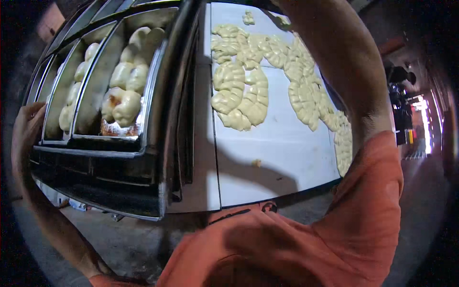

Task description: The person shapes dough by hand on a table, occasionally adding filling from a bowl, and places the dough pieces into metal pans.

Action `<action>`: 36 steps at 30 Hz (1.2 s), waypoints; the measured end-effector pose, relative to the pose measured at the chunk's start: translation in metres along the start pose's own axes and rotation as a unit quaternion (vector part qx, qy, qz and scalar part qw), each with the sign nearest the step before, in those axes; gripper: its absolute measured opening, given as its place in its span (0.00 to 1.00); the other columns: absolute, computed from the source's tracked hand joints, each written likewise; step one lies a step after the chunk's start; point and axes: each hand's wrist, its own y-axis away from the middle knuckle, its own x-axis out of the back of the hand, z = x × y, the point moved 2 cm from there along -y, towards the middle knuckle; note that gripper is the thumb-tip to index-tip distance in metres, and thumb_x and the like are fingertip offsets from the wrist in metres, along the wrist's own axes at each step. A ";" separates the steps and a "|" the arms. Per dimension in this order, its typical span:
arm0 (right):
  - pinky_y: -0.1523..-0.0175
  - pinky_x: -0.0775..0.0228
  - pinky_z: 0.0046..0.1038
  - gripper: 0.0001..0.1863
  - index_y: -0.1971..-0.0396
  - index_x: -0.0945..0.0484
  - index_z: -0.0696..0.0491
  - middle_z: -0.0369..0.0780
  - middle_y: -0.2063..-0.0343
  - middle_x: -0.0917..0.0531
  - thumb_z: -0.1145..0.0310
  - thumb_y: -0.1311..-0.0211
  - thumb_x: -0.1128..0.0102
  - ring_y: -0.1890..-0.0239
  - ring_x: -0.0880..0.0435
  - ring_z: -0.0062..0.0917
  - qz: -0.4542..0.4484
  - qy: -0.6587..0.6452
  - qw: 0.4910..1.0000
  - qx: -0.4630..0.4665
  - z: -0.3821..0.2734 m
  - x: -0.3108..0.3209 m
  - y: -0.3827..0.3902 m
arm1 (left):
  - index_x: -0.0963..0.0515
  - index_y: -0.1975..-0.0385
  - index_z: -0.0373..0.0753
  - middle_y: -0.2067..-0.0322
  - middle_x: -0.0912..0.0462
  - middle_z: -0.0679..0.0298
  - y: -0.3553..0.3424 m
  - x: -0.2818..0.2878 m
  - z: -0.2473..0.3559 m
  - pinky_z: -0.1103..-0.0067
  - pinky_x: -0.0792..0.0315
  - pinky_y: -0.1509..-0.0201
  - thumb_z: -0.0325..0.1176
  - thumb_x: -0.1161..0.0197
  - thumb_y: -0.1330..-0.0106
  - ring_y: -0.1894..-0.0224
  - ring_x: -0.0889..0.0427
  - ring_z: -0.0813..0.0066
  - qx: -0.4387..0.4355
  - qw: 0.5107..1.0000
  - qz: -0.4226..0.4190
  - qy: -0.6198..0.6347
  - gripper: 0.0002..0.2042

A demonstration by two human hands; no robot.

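Note:
My left hand (26,126) grips the left side of a set of joined metal loaf pans (107,154), its fingers closed at the rim. Lumpy pale dough (128,76) lies in the nearer right compartment, with brown patches near its front end. A narrower row of dough (76,91) sits in the compartment to its left. My right arm (342,52) reaches up past the top edge, so the right hand is out of sight. Beneath that arm, many pieces of pale dough (241,91) lie touching in curving rows on a white tabletop (275,162).
A dark metal stack or frame (179,105) stands between the pans and the white table. One small dough lump (248,18) sits apart at the table's far end. Concrete floor (306,208) shows below the table's near edge. Bright light (423,107) enters at the far right.

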 end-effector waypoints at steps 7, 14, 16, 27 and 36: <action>0.64 0.20 0.28 0.08 0.64 0.13 0.53 0.37 0.70 0.12 0.67 0.39 0.36 0.71 0.14 0.23 0.007 -0.038 0.974 -0.224 0.008 0.014 0.121 | 0.25 0.44 0.31 0.57 0.16 0.52 -0.005 -0.005 0.006 0.73 0.24 0.50 0.48 0.36 0.30 0.52 0.17 0.67 -0.041 0.997 0.043 0.057 0.26; 0.56 0.19 0.31 0.12 0.56 0.15 0.52 0.41 0.66 0.12 0.64 0.34 0.39 0.66 0.14 0.29 -0.015 0.086 0.981 -0.176 0.038 -0.024 0.087 | 0.21 0.48 0.28 0.60 0.13 0.48 0.021 0.023 0.071 0.71 0.23 0.54 0.41 0.36 0.36 0.62 0.13 0.63 -0.001 0.995 -0.006 0.102 0.23; 0.60 0.21 0.30 0.11 0.56 0.17 0.57 0.40 0.65 0.12 0.70 0.34 0.41 0.67 0.14 0.27 -0.031 0.141 0.987 -0.073 0.030 -0.032 0.062 | 0.17 0.50 0.33 0.59 0.13 0.47 0.023 0.026 0.111 0.70 0.23 0.53 0.42 0.37 0.39 0.60 0.12 0.59 0.041 0.999 -0.018 0.011 0.22; 0.60 0.24 0.44 0.09 0.66 0.18 0.52 0.48 0.72 0.16 0.64 0.36 0.44 0.67 0.15 0.45 -0.027 0.030 0.999 -0.032 -0.009 -0.072 -0.091 | 0.13 0.71 0.40 0.72 0.14 0.52 -0.008 0.025 0.122 0.60 0.24 0.62 0.52 0.34 0.41 0.67 0.14 0.50 -0.092 0.992 0.037 -0.072 0.18; 0.63 0.23 0.46 0.14 0.61 0.16 0.50 0.49 0.71 0.14 0.57 0.38 0.40 0.66 0.14 0.47 -0.150 0.108 0.983 -0.015 -0.026 -0.113 -0.158 | 0.13 0.71 0.36 0.69 0.12 0.51 -0.030 0.006 0.135 0.63 0.19 0.58 0.41 0.27 0.53 0.63 0.11 0.55 -0.067 0.990 -0.041 -0.121 0.15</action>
